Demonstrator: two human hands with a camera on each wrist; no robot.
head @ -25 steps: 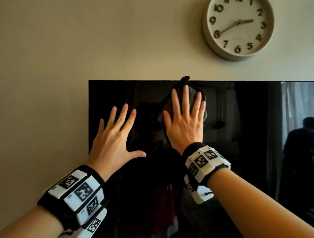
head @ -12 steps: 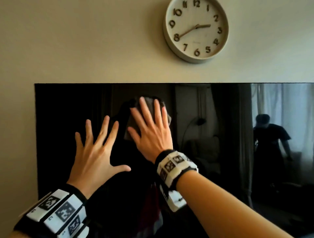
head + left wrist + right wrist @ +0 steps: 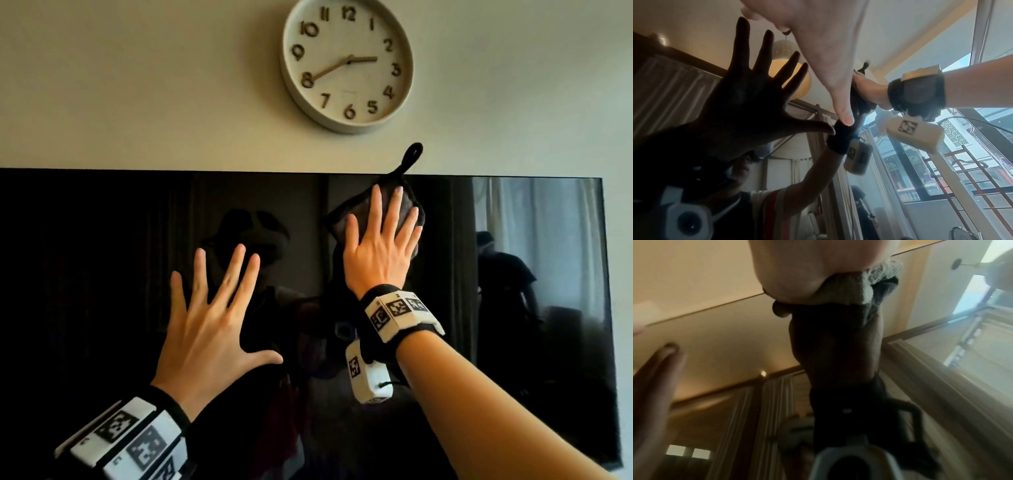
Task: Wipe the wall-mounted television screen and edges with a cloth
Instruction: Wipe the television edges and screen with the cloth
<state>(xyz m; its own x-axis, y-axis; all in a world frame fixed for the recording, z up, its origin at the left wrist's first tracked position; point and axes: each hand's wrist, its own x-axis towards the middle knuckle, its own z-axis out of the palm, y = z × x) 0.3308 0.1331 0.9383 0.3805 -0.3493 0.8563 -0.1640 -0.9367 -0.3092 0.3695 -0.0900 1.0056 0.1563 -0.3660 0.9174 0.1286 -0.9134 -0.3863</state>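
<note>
My arms are bare, no sleeves. Behind each hand I wear a black fabric wrist strap [image 3: 380, 294] carrying white blocks printed with black square markers [image 3: 397, 308]; a white pod [image 3: 368, 373] hangs under the right one.

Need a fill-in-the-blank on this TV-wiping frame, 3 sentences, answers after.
1. The right hand presses the cloth flat against the ____.
2. The cloth's loop pokes up past the television's ____ edge.
3. The left hand, fingers spread, holds ____.

Missing words: screen; top; nothing
</note>
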